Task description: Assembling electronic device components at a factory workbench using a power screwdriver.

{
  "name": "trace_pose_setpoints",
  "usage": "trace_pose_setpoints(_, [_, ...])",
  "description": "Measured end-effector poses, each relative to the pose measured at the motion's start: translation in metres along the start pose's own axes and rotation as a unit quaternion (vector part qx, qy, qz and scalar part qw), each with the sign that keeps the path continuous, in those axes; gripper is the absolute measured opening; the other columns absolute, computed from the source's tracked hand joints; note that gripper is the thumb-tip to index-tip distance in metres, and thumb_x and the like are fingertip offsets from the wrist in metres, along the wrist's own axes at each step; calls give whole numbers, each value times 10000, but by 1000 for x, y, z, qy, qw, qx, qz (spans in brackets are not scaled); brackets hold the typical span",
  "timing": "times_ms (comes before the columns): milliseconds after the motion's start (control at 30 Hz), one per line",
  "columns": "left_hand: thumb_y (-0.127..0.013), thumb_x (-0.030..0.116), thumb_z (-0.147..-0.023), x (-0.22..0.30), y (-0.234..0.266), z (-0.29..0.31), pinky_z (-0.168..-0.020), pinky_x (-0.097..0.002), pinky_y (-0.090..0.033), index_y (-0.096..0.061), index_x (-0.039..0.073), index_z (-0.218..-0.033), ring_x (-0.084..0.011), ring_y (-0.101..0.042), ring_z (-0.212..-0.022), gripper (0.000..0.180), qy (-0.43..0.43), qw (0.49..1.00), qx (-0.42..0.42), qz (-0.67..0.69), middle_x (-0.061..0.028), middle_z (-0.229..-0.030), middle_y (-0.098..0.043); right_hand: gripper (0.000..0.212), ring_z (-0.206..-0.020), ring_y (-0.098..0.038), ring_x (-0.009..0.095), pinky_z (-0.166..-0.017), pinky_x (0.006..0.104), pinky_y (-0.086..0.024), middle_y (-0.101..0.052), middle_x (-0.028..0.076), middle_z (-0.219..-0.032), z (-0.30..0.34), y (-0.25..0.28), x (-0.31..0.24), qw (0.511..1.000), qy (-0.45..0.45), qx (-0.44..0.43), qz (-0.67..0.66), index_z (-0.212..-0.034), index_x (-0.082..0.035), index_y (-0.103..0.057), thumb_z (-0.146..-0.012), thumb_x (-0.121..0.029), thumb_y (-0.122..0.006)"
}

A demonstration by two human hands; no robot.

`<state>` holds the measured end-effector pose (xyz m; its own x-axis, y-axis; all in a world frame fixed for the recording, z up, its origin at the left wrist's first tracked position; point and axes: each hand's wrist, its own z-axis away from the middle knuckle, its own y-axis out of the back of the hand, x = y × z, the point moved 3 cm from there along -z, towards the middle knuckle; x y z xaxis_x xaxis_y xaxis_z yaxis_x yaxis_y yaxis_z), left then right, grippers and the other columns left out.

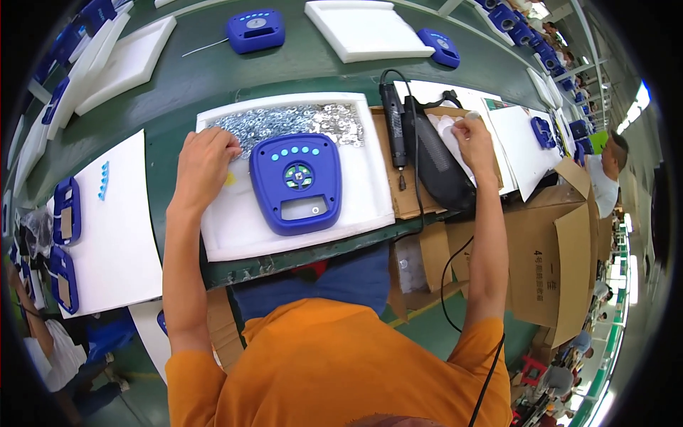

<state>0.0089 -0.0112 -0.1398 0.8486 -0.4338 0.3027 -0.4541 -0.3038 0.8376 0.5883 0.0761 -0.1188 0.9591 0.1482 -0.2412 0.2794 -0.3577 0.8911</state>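
A blue plastic housing [260,174] lies face up on a white foam tray [370,192] in front of me. It has a row of light-blue buttons, a round centre with green parts, and a rectangular opening with a small ring showing in it. Metal washers [284,119] are heaped along the tray's far side. My left hand [203,165] is at the left end of the heap, fingers curled and pinched; what they hold is hidden. My right hand [475,146], over a carton [384,135] with whitish pieces [447,132], pinches a small pale round disc [472,115].
A corded electric screwdriver [393,124] and a black mesh pouch [437,153] lie beside the tray. More blue housings [255,32] and foam trays [366,32] sit on the far green bench. Left is a white board [117,242]; cardboard boxes [548,263] stand right. Other people work nearby.
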Motion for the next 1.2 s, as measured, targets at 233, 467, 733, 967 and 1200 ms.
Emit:
trace_pose_setpoints(233, [-823, 191, -970, -1, -5, 0, -848, -452, -480, -761, 110, -918, -305, -708, -889, 114, 3, 1000, 16, 4, -64, -915, -762, 184, -869, -726, 141, -794, 304, -566, -792, 47, -988, 21, 33, -147, 961, 1, 12, -276, -1149, -46, -856, -1026, -182, -856])
trace_pose_setpoints(467, [-823, 187, -976, -4, -6, 0, -836, -447, -489, -780, 85, -922, -317, -725, -903, 123, 50, 998, -14, 25, -68, -932, -793, 220, -813, -710, 141, -745, 310, -559, -828, 75, -977, 65, -48, -276, 882, 61, -164, -437, -1094, -27, -862, -944, -179, -914])
trace_pose_setpoints(733, [-776, 168, -1016, 1, -6, -3, -865, -465, -536, -783, 73, -962, -353, -735, -899, 109, 50, 998, -6, 45, -99, -945, -797, 206, -851, -767, 304, -764, 420, -593, -794, 95, -922, 66, -57, -298, 939, 62, -169, -294, -1018, -44, -843, -965, -241, -865])
trace_pose_setpoints(967, [-761, 151, -1036, -4, -6, -1, -812, -489, -579, -745, 70, -1020, -379, -755, -874, 84, 54, 998, -11, 23, -112, -977, -814, 194, -773, -743, 229, -728, 362, -576, -786, 114, -894, 38, -46, -235, 939, 17, -57, -337, -1069, -25, -841, -1020, -213, -837])
trace_pose_setpoints(1200, [-702, 89, -1098, -1, 5, -3, -721, -393, -599, -689, 26, -1047, -249, -763, -744, 82, 144, 969, 47, 193, -102, -908, -786, 115, -966, -728, 279, -835, 418, -601, -713, 76, -987, 47, -39, -225, 981, 151, -97, -73, -1003, -63, -849, -971, -173, -848])
